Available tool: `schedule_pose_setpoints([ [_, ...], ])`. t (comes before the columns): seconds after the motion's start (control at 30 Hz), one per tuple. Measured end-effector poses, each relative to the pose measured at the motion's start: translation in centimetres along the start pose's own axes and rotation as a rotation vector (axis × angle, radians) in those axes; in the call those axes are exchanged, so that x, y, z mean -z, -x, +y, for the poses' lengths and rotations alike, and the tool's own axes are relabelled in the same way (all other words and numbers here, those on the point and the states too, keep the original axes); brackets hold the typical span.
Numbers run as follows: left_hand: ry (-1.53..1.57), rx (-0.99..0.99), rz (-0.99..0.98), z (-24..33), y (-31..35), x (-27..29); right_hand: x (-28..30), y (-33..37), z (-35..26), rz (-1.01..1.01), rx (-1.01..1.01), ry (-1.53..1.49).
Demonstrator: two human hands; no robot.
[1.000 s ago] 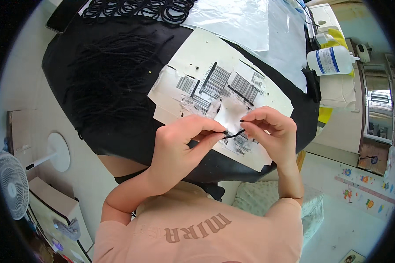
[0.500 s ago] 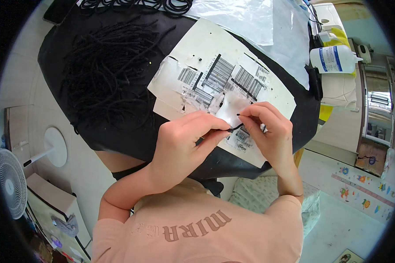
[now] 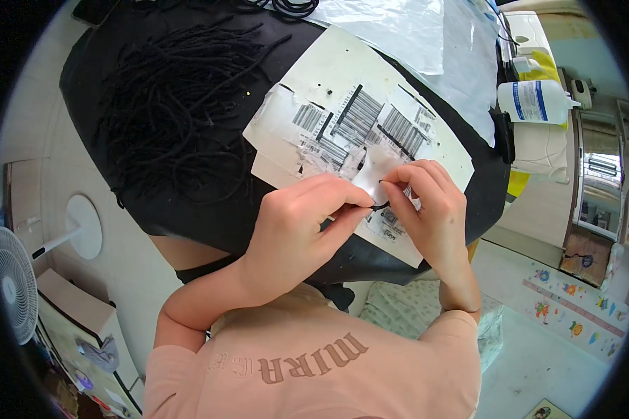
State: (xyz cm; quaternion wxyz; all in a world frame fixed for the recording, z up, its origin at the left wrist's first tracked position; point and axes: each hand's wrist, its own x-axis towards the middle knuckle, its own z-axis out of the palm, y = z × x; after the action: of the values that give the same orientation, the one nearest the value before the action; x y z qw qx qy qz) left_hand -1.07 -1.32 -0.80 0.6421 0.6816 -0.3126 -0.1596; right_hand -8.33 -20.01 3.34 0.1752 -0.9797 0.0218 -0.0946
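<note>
A short piece of black cord (image 3: pixel 379 207) runs between my two hands, over the lower part of a cream cardboard sheet (image 3: pixel 332 59). My left hand (image 3: pixel 290 227) pinches it between thumb and index finger. Across from it, my right hand (image 3: pixel 432 206) is closed in a pinch at the cord's other end, where a small dark tip shows. Just beyond the fingertips lies a glossy white patch (image 3: pixel 374 170) on the sheet, among barcode labels. To the left spreads a large heap of thin black cords (image 3: pixel 178 115).
The table has a black cover (image 3: pixel 258 192). Coiled black cord (image 3: pixel 295 7) and clear plastic bags (image 3: pixel 398 31) lie at the far side. A white bottle with a nozzle (image 3: pixel 534 101) rests at the right, near a black object (image 3: pixel 503 136). A white fan (image 3: pixel 14 286) stands left.
My left fingertips have shifted slightly right toward my right hand, leaving less cord showing between them. The view has also shifted a little. Both pinches stay closed.
</note>
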Motion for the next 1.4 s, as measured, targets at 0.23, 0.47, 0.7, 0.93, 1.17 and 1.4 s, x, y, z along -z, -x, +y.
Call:
schedule_pose_setpoints([
  [0.23,0.117,0.051,0.006,0.2,0.0,0.2,0.6,0.2,-0.1,-0.085,-0.203,-0.307],
  [0.47,0.344,0.166,-0.017,0.4,0.0,0.7,0.5,0.5,-1.1,-0.135,-0.301,-1.015],
  [0.7,0.436,0.227,-0.01,0.5,0.0,0.8,0.9,0.4,-1.8,-0.179,-0.37,-1.174],
  [0.93,0.464,0.241,-0.015,0.5,0.0,0.9,0.9,0.3,-1.9,-0.187,-0.37,-1.188],
  [1.17,0.476,0.228,-0.012,0.5,0.0,0.9,0.9,0.3,-1.9,-0.182,-0.369,-1.183],
  [1.4,0.469,0.236,-0.009,0.6,0.0,0.9,1.0,0.3,-1.7,-0.202,-0.366,-1.14],
])
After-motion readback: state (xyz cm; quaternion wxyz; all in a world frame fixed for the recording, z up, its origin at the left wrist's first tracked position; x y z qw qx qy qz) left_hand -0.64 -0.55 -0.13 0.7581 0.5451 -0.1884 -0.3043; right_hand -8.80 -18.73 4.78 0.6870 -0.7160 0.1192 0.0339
